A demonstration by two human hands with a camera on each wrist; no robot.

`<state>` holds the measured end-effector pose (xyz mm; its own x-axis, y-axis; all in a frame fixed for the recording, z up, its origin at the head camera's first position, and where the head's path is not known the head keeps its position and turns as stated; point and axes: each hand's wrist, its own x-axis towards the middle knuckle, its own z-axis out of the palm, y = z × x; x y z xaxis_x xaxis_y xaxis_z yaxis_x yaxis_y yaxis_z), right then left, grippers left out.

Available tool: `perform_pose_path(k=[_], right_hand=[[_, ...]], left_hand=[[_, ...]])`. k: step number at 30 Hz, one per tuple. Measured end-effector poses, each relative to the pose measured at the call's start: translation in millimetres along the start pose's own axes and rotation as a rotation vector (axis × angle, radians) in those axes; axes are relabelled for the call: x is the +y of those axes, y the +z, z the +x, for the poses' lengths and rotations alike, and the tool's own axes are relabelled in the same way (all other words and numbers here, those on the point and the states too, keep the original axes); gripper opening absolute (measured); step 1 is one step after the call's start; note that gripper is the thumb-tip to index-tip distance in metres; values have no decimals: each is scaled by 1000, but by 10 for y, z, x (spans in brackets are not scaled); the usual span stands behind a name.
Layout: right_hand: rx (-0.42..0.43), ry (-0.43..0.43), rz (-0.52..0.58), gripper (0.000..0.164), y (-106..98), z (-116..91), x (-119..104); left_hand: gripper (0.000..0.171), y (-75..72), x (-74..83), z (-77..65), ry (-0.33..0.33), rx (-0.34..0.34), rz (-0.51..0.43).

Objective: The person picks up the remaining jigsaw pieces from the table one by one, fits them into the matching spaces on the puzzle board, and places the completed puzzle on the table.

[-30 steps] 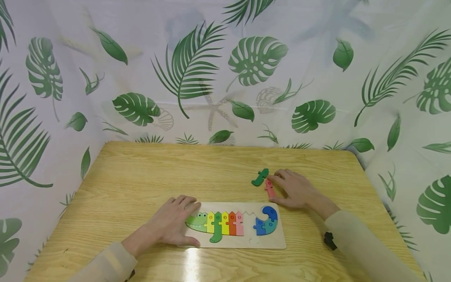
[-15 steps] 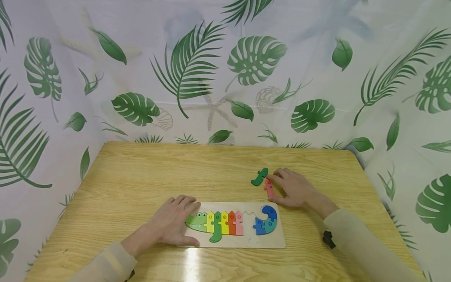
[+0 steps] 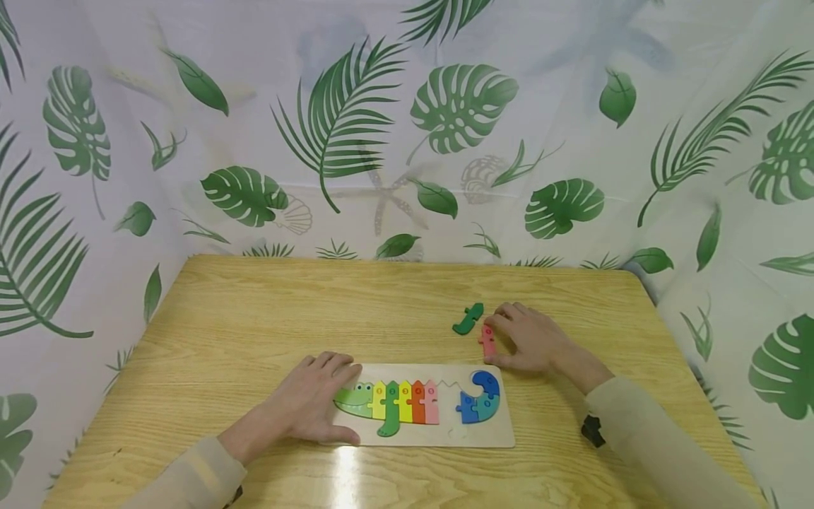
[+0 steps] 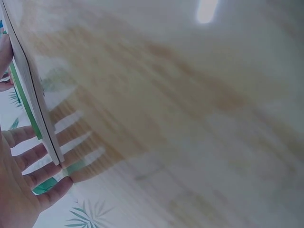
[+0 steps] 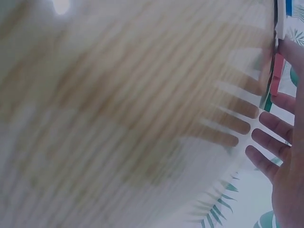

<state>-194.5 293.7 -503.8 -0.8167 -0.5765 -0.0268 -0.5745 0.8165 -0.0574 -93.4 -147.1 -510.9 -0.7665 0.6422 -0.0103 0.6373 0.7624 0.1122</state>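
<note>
In the head view, a wooden crocodile puzzle board [image 3: 420,437] lies near the front of the table. My left hand [image 3: 313,399] rests on its left end, fingers spread, the thumb by the near edge. Off the board's far right corner, my right hand [image 3: 531,341] pinches a pinkish-red puzzle piece [image 3: 487,342] lengthwise between thumb and index finger. That red piece [image 5: 277,76] also shows between them in the right wrist view. A dark green puzzle piece [image 3: 468,319] lies just left of it, apart. The board holds a green head, several coloured numbered body strips and a blue tail.
Between the pink strip [image 3: 432,404] and the blue tail piece [image 3: 469,408], bare recess shows in the board. The wooden table [image 3: 305,304] ends at a leaf-printed cloth [image 3: 369,127] behind and on both sides.
The red piece has turned slightly more upright and shifted a little right, away from the green piece, with my right index finger on it. My left hand has not moved.
</note>
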Motion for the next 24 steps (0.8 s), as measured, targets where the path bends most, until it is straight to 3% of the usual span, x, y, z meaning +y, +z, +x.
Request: perform_pose_path(k=[24], right_hand=[[115,25,54,82,-34,-294,-48]], left_hand=[[114,-14,12,-1,1,-6,-8]])
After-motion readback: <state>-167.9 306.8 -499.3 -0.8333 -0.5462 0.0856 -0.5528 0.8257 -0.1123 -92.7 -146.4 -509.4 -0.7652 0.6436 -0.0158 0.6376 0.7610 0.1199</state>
